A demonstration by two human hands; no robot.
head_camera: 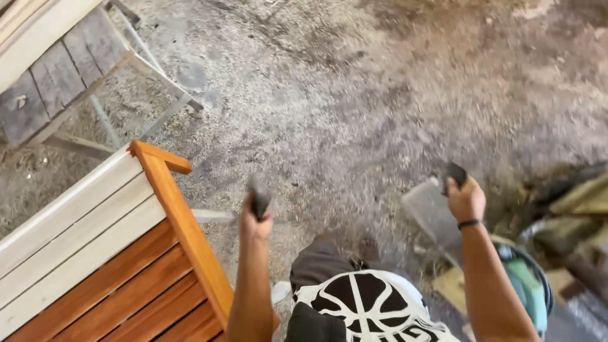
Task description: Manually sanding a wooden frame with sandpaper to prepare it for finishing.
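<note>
Blurred dark objects in left hand (256,218), right hand (465,197)

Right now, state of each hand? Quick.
Left hand: closed in a fist around a dark handle; what it belongs to cannot be told.
Right hand: closed around a dark grip; the picture is blurred.

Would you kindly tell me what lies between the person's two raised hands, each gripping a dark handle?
In the head view, only bare, dusty grey concrete floor lies between the left hand and the right hand; lower down, the person's feet show.
</note>
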